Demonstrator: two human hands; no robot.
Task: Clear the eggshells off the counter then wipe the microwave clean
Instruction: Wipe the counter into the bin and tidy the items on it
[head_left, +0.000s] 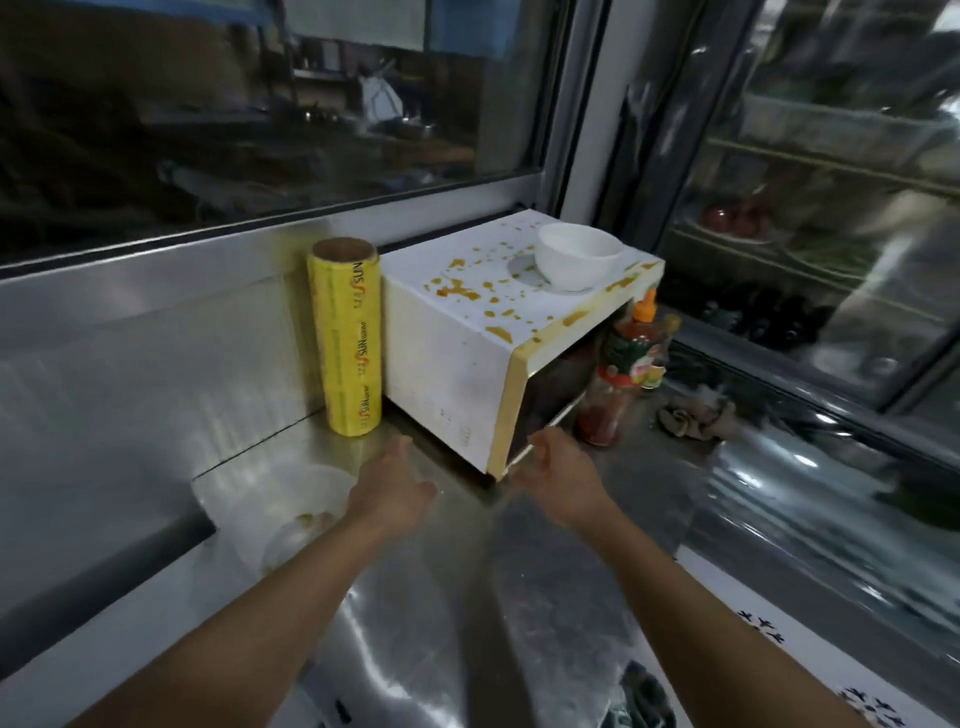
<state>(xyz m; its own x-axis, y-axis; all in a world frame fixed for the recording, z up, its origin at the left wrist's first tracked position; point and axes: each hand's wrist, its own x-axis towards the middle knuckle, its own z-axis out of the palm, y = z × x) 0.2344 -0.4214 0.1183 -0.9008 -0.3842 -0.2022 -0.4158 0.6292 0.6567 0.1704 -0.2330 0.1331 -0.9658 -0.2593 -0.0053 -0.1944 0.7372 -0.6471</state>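
Counter (467, 597): brushed stainless steel, glossy, streaked with reflections; the back panel (156, 332) has the same metal finish. Microwave (457, 332): white painted casing, matt, spotted with yellow-orange splatter, front edge yellowed. Bowl (579, 254) on top: smooth glossy white, ceramic-looking. Roll (347, 338): shiny yellow plastic film on a brown cardboard core. Sauce bottle (618, 384): clear plastic, glossy label. Rag (696, 418): crumpled brown cloth, matt.
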